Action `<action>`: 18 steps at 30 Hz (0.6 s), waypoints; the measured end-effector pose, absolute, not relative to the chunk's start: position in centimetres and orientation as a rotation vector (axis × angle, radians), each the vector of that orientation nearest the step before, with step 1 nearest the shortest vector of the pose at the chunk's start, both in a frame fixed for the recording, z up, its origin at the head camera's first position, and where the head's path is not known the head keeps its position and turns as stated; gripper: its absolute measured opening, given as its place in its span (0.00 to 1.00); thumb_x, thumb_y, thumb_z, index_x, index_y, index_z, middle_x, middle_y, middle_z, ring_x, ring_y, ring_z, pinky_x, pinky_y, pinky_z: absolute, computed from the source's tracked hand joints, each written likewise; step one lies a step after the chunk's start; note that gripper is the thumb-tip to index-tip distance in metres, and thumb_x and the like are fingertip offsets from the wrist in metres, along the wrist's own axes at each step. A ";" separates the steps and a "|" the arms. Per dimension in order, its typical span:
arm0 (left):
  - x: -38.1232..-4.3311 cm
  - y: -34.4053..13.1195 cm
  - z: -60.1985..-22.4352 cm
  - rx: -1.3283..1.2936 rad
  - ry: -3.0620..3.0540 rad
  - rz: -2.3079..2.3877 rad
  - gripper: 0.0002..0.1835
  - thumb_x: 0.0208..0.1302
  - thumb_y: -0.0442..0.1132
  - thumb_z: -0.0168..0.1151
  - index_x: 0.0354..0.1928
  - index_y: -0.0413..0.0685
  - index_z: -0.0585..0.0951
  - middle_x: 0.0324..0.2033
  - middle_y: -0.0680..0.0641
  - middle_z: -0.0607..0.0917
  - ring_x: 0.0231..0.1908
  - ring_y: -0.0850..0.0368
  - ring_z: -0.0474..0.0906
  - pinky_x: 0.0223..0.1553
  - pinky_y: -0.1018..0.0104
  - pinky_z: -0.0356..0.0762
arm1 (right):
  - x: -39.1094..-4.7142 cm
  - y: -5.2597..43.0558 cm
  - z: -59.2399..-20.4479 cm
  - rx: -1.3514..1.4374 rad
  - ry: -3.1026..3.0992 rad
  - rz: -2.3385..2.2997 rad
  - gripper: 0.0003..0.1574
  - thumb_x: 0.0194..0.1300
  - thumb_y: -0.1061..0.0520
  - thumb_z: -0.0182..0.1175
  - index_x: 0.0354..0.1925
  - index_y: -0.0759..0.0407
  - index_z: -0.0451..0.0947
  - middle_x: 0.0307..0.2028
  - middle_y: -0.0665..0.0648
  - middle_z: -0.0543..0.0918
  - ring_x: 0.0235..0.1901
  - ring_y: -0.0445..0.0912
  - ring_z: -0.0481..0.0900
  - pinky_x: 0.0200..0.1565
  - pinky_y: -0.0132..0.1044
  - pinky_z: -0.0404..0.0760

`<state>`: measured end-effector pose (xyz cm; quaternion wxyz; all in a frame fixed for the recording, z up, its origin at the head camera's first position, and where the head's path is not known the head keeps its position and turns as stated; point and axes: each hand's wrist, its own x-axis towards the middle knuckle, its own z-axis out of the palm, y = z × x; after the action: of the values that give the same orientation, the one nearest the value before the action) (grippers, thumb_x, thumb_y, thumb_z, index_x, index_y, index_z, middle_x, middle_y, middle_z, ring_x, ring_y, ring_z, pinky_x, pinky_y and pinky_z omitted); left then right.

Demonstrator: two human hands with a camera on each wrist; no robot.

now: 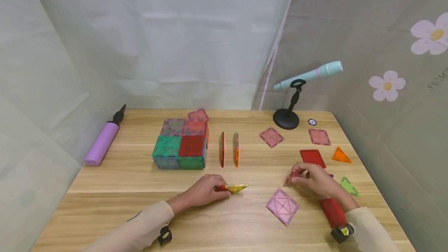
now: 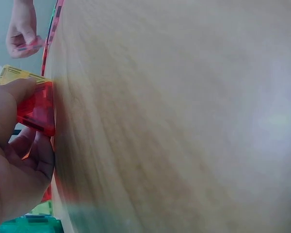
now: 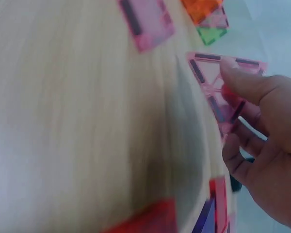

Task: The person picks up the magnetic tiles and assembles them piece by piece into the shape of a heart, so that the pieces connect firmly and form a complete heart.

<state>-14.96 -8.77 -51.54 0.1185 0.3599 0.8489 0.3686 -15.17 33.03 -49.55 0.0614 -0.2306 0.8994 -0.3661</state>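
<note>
Into the head view: clamping the left hand (image 1: 206, 190)'s thumb and fingers on a red tile (image 1: 220, 188) and a yellow tile (image 1: 238, 187), low over the wooden table (image 1: 122, 184), nearer than the boxy tile block (image 1: 180, 146) and two upright tiles, one red (image 1: 222, 149), one orange (image 1: 237, 155). And across to the right hand (image 1: 311, 177), pinching a pink triangular tile (image 1: 291, 178) just beyond a flat pink square (image 1: 282, 207) and just short of a flat red square (image 1: 312, 158). Off to that side, lying flat: an orange triangle (image 1: 340, 155) and a green triangle (image 1: 349, 186).

Over to the left wrist: pressing a thumb across the red and yellow tiles, with fingers bent behind, right beside the tabletop. Can't tell whether touching it.

And to the right wrist: gripping the pink triangle between thumb and fingers, with thumb flat on the near face. Blurred below, lying near the hand: red and purple tiles (image 3: 204, 219).
</note>
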 end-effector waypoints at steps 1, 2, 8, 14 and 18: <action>-15.0 -8.8 -51.6 1.054 2.485 1.075 0.10 0.68 0.46 0.69 0.29 0.55 0.88 0.32 0.61 0.83 0.31 0.70 0.73 0.32 0.74 0.71 | -15.2 32.6 -49.3 -0.713 2.712 -1.120 0.07 0.66 0.53 0.70 0.41 0.41 0.81 0.37 0.44 0.85 0.36 0.39 0.77 0.37 0.33 0.79; -15.0 -8.8 -51.6 1.057 2.487 1.072 0.10 0.68 0.46 0.69 0.29 0.55 0.87 0.32 0.61 0.83 0.31 0.70 0.73 0.32 0.74 0.71 | -15.2 32.1 -49.2 -0.723 2.711 -1.137 0.07 0.66 0.53 0.69 0.41 0.42 0.81 0.37 0.44 0.85 0.37 0.39 0.77 0.37 0.33 0.79; -15.0 -8.8 -51.7 1.050 2.493 1.067 0.09 0.68 0.46 0.69 0.30 0.55 0.88 0.33 0.61 0.83 0.32 0.70 0.74 0.34 0.74 0.72 | -15.1 28.0 -48.6 -0.722 2.754 -1.185 0.07 0.64 0.50 0.72 0.40 0.40 0.83 0.34 0.39 0.84 0.34 0.38 0.77 0.35 0.33 0.79; -15.1 -8.7 -51.7 1.048 2.502 1.058 0.07 0.67 0.46 0.70 0.31 0.56 0.89 0.32 0.62 0.83 0.31 0.70 0.74 0.33 0.74 0.72 | -14.9 24.1 -49.0 -0.885 2.715 -1.148 0.08 0.62 0.54 0.74 0.36 0.40 0.83 0.32 0.38 0.82 0.32 0.36 0.77 0.30 0.31 0.77; -15.0 -8.7 -51.7 1.051 2.504 1.049 0.07 0.68 0.46 0.69 0.31 0.56 0.88 0.33 0.62 0.83 0.32 0.70 0.75 0.34 0.74 0.73 | -14.8 22.3 -49.3 -0.941 2.671 -1.117 0.11 0.61 0.58 0.74 0.35 0.43 0.83 0.31 0.38 0.82 0.32 0.34 0.76 0.30 0.29 0.77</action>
<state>-14.99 -8.68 -51.66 0.1147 0.3585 0.8545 0.3580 -14.76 22.35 -49.35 0.0489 -0.3086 0.8764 -0.3665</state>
